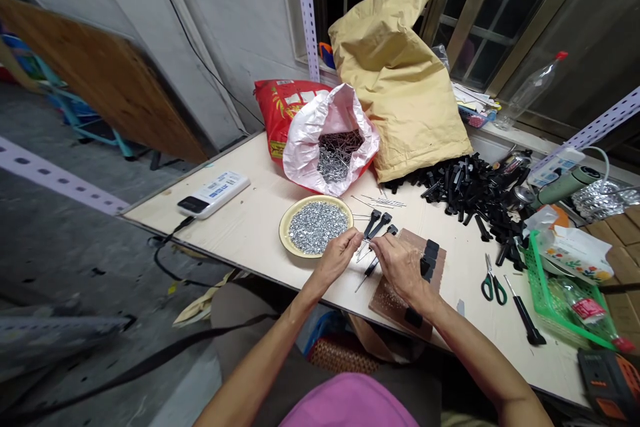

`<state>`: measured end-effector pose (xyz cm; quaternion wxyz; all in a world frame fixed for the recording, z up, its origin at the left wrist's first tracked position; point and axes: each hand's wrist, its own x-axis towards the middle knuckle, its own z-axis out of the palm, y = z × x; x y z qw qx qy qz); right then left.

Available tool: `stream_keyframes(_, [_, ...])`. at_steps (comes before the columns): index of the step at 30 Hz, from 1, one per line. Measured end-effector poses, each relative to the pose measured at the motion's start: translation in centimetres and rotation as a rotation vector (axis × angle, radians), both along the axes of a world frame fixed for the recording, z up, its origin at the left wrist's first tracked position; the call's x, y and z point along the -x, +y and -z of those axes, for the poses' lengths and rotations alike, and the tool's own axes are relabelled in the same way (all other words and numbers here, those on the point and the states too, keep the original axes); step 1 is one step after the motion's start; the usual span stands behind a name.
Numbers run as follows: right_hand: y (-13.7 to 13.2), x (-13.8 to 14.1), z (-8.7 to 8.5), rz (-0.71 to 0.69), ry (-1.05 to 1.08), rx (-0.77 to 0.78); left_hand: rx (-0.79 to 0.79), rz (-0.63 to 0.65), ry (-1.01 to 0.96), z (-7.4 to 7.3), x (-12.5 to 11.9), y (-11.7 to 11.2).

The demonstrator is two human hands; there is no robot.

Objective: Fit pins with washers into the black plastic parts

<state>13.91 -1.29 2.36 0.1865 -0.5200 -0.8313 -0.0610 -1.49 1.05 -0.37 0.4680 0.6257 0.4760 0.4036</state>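
My left hand (pixel 342 252) is closed, thumb and fingers pinched together, beside the yellow bowl (pixel 286 245) of small silvery metal pieces (pixel 318 227). Close to its fingertips, my right hand (pixel 400 263) also pinches; what either hand holds is too small to make out. Just beyond the fingertips lie several black plastic handles (pixel 379 221) with thin metal rods. Another black handle with a rod (pixel 371 267) lies beneath the hands. A brown board (pixel 389 303) sits partly under my right hand and forearm, with black pieces (pixel 430 250) on it.
Behind the bowl stands an opened red bag (pixel 273 117) of metal rods (pixel 337 157). A tan sack (pixel 400 80) leans by a heap of black plastic parts (pixel 465 190). Scissors (pixel 493 280), a black-handled tool (pixel 525 317) and a green basket (pixel 543 287) are right; a white power bank (pixel 215 195) is left.
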Motion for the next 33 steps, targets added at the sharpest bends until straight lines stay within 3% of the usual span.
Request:
stream_keyframes(14, [-0.15, -0.16, -0.08, 0.030, 0.161, 0.195, 0.021, 0.021, 0.003, 0.34, -0.11, 0.09])
stream_keyframes(18, [-0.20, -0.20, 0.04, 0.037, 0.101, 0.152, 0.014, 0.012, 0.021, 0.43, -0.11, 0.07])
stream_keyframes(23, [-0.29, -0.28, 0.19, 0.053, 0.142, 0.259, -0.014, 0.012, 0.047, 0.42, -0.11, 0.17])
stream_keyframes(30, [-0.52, -0.21, 0.10, 0.052, 0.097, 0.161, -0.062, 0.012, 0.087, 0.16, -0.32, 0.03])
stream_keyframes(33, [-0.44, -0.43, -0.05, 0.045, 0.131, 0.176, 0.016, 0.037, -0.013, -0.05, -0.29, -0.33])
